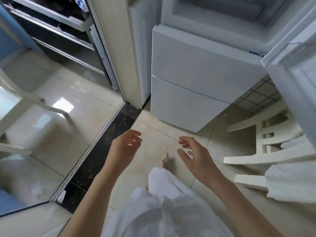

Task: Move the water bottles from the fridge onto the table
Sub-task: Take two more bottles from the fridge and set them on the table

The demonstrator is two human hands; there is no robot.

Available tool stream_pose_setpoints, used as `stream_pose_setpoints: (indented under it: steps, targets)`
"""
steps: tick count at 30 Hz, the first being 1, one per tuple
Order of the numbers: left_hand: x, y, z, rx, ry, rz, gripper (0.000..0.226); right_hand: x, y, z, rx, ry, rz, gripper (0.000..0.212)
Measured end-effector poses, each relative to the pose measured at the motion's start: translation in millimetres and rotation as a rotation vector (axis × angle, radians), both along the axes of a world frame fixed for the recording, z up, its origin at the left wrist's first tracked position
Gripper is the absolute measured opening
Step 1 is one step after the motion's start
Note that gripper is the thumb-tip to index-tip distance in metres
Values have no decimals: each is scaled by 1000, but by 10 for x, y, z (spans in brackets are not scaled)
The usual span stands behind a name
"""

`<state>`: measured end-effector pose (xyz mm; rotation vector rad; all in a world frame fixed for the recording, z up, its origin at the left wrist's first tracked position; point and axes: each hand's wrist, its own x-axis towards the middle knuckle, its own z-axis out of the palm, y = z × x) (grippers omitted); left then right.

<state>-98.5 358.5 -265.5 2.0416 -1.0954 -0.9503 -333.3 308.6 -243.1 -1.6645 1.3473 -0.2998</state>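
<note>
Apparently between trips, the left hand (125,145) and right hand (195,155) hang loosely spread and empty before the open fridge (205,65), with no water bottle or desk in view.

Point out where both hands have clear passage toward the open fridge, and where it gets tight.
Free: the bare floor tiles between the dark threshold strip and the white chair, straight ahead of the left hand and right hand, both empty. Tight: the right side, where the open fridge door hangs above the chair. The fridge shows no bottles here.
</note>
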Motion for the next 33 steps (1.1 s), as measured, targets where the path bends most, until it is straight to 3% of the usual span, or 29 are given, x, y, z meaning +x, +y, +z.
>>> stream_pose_setpoints:
  steps: [10, 15, 33]
  targets:
    - [-127, -1725, 236, -82, 11, -210, 33, 90, -1570, 189, -95, -16, -50, 38]
    - [-128, -2596, 456, -165, 10, -239, 26, 144, -2422, 504, -201, -32, -55, 39]
    - [19, -5453, 1635, -580, 153, -414, 24, 567, -4614, 1512, -600, -159, -420, 41]
